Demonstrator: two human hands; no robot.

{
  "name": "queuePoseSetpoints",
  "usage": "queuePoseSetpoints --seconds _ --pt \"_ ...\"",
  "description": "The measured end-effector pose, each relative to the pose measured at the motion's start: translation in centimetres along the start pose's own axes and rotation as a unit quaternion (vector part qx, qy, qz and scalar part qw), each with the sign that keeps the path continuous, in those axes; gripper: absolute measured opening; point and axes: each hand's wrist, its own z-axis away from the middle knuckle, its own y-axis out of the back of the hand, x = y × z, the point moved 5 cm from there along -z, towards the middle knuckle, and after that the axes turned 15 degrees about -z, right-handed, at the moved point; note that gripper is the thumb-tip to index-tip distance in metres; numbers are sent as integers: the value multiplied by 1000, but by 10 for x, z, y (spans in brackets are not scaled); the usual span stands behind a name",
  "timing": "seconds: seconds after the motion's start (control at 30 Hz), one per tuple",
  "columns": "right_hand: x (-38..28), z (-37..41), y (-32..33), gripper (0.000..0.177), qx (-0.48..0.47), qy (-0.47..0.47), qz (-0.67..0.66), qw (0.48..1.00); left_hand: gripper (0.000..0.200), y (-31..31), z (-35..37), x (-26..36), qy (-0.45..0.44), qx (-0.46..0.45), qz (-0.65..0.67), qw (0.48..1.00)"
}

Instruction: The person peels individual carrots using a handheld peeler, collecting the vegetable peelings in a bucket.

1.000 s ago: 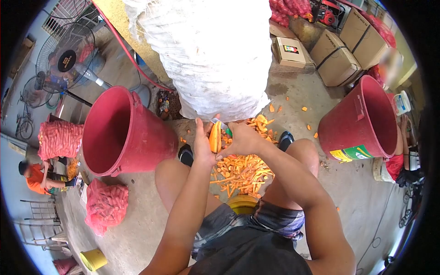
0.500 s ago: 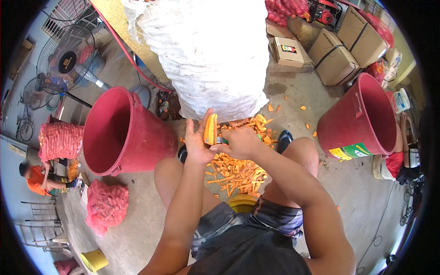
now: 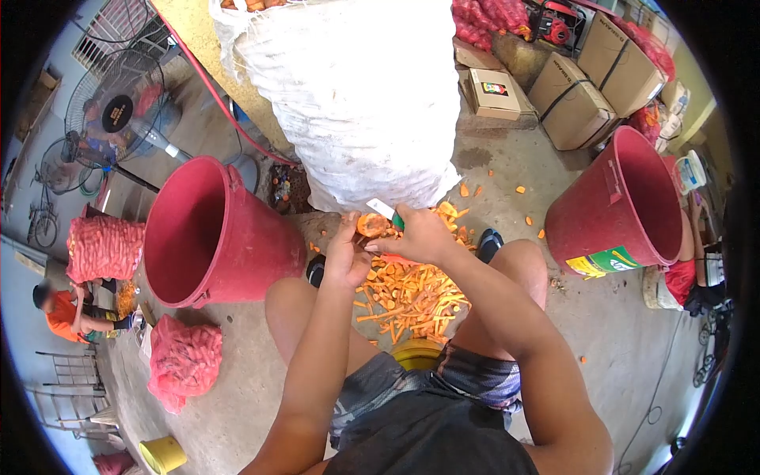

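My left hand (image 3: 348, 255) is closed around a thick carrot (image 3: 372, 225), whose round orange end faces up. Just to its right, my right hand (image 3: 422, 237) grips a knife by its green handle (image 3: 398, 221). The pale knife blade (image 3: 381, 208) points up and left, beyond the carrot. My right thumb reaches toward the left hand near the carrot; whether it touches is hard to see. Below both hands, a heap of orange carrot strips and offcuts (image 3: 412, 293) covers the floor between my legs.
A big white sack (image 3: 364, 103) stands in front. Red tubs flank me, one left (image 3: 261, 245) and one right (image 3: 582, 206). A yellow bucket (image 3: 416, 354) sits between my thighs. At left are a mesh bag (image 3: 186, 356), a fan (image 3: 116, 113) and a seated person (image 3: 63, 313); cardboard boxes (image 3: 574, 103) stand far right.
The carrot has turned from upright, with its long cut side showing, to end-up. The knife has swung from below the carrot to above it, blade now visible. My left fingers have curled in.
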Motion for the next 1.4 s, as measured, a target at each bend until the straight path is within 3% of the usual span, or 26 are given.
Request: queuePoseSetpoints --seconds 0.17,0.47,0.53,0.67,0.77,0.83,0.93,0.97,1.03,1.1,1.17,1.2,1.27,1.33,1.4 --pt "-2 -3 2 87 12 -23 17 1000 22 -11 1 -3 -1 -17 6 1000" --pt "-6 -2 -6 81 22 -34 55 998 30 -21 7 -3 9 56 14 998" --pt "-5 -4 -11 75 74 20 80 994 32 -23 8 -3 18 52 6 998" --pt "3 -10 -14 74 64 42 74 994 33 -12 0 -10 -8 7 27 1000" --pt "10 -15 -8 78 41 11 -2 999 35 -10 -1 -2 -25 1 43 999" --pt "9 -15 3 70 26 -29 -83 996 38 -14 4 7 -19 -6 40 999" --pt "21 -18 10 64 46 -14 -162 986 39 -14 20 29 -39 -34 -7 999" --pt "27 -18 9 47 42 -16 -160 986 41 -11 25 37 -35 -22 -11 999" --pt "38 -21 9 42 55 16 -157 986 44 11 27 64 -55 -6 -4 998" --pt "52 -25 8 33 82 82 -104 988 53 34 28 110 -178 -84 144 970" --pt "46 -21 14 36 66 59 -108 990 88 48 42 159 -292 -42 280 914" --pt "40 -19 16 40 42 35 -112 992 97 42 50 171 -295 -16 311 903" --pt "26 -17 20 41 9 12 -138 990 93 37 46 167 -339 -79 169 922" --pt "15 -15 16 49 -28 -56 -343 937 67 4 40 143 -240 -98 166 951" --pt "3 -15 24 50 -35 -61 -392 917 58 -27 32 116 -185 -165 116 962"
